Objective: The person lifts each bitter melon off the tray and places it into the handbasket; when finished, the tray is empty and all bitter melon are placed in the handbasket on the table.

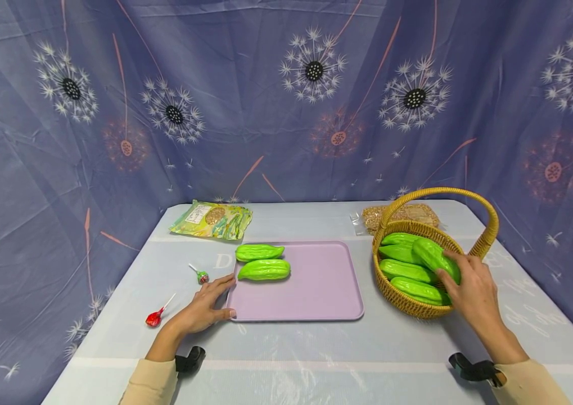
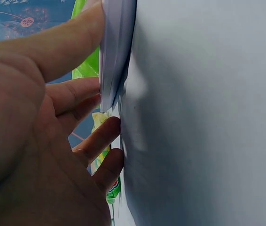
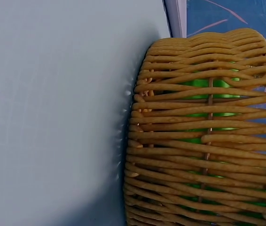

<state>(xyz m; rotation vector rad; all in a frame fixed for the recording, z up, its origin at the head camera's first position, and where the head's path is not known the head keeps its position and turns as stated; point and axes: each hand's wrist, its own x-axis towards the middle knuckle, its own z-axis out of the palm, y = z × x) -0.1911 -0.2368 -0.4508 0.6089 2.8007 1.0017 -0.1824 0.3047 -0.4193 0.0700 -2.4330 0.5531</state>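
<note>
My right hand [image 1: 473, 289] grips a bright green bitter melon [image 1: 432, 256] at the top of the wicker basket [image 1: 398, 299]. Several more bitter melons [image 1: 407, 271] lie in the basket under and beside it. The right wrist view shows the woven basket wall [image 3: 208, 141], with green through its gaps; the right hand is mostly hidden there. On the left, my left hand [image 1: 202, 309] rests against the left edge of the lilac tray [image 1: 316, 287], thumb and fingers loosely extended along the rim. Two bitter melons [image 1: 264, 270] lie side by side at the tray's upper left.
A green lollipop [image 1: 202, 277] and a red lollipop [image 1: 154, 319] lie left of the tray. A yellow-green packet [image 1: 212, 220] is at the back left; a clear bag of brown grains [image 1: 420, 214] lies behind the basket. The arched basket handle [image 1: 491, 225] rises above the right hand.
</note>
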